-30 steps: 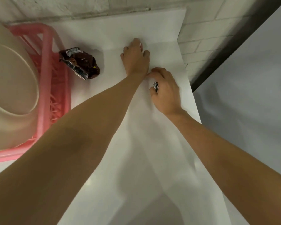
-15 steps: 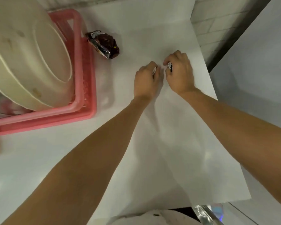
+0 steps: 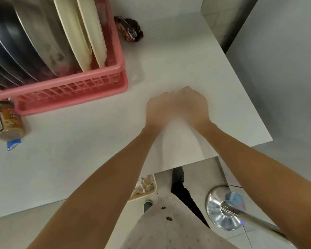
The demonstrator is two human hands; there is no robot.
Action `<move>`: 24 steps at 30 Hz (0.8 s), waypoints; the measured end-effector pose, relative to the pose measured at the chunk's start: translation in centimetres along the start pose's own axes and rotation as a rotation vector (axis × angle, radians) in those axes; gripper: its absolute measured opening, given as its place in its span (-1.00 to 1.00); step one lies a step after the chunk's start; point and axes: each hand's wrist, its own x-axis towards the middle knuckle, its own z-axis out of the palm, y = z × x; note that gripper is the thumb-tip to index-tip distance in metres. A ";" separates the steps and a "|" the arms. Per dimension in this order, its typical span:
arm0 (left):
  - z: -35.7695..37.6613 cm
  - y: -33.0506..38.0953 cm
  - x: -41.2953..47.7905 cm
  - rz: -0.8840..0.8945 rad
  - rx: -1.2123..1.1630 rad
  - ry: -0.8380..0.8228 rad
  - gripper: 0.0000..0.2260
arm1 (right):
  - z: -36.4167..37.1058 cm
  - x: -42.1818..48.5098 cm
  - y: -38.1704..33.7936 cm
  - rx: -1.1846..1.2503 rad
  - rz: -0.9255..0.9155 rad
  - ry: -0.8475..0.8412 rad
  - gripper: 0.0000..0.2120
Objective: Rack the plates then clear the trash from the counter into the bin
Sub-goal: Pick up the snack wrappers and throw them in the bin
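My left hand [image 3: 158, 108] and my right hand [image 3: 192, 105] hover knuckle to knuckle over the white counter [image 3: 79, 159], near its right front corner. Both are blurred with fingers curled under, and whatever they grip is hidden from this view. Cream plates [image 3: 90, 33] stand upright in the pink rack [image 3: 70, 90] beside darker plates. A crumpled brown wrapper [image 3: 130, 30] lies on the counter just right of the rack's far end. A blue scrap [image 3: 13, 143] lies at the left. A beige bin [image 3: 145, 186] holding trash sits on the floor below the counter's front edge.
A brown jar [image 3: 6, 121] lies on its side in front of the rack's left corner. A shiny metal stand base [image 3: 221, 207] with a pole stands on the floor at the right. A grey wall panel borders the counter's right side.
Both hands drew back from the far counter toward the front edge and came together. The right hand gripped a small foil wrapper throughout; the left closed on a small shiny scrap. The view tilted down.
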 end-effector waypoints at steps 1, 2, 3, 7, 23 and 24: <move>-0.8 0.0 -1.4 -0.005 -0.035 0.003 -0.58 | 0.0 -1.5 -0.8 0.018 0.019 0.011 -0.78; -1.6 0.0 -2.8 -0.010 -0.070 0.008 -0.56 | 0.0 -2.8 -1.6 0.042 0.043 0.019 -0.71; -2.5 -0.1 -4.1 -0.022 -0.105 0.012 -0.54 | -0.1 -4.1 -2.4 0.077 0.070 0.022 -0.63; -6.1 -1.4 -9.5 -0.176 -0.289 -0.021 -0.51 | -0.7 -8.8 -5.1 0.245 0.154 -0.054 -0.47; -11.6 -4.0 -33.1 -0.440 -0.331 -0.018 -0.60 | 3.2 -32.1 -9.8 0.423 0.527 -0.331 -0.58; -11.4 -4.1 -34.9 -0.481 -0.355 -0.003 -0.65 | 2.9 -33.4 -9.8 0.454 0.574 -0.339 -0.64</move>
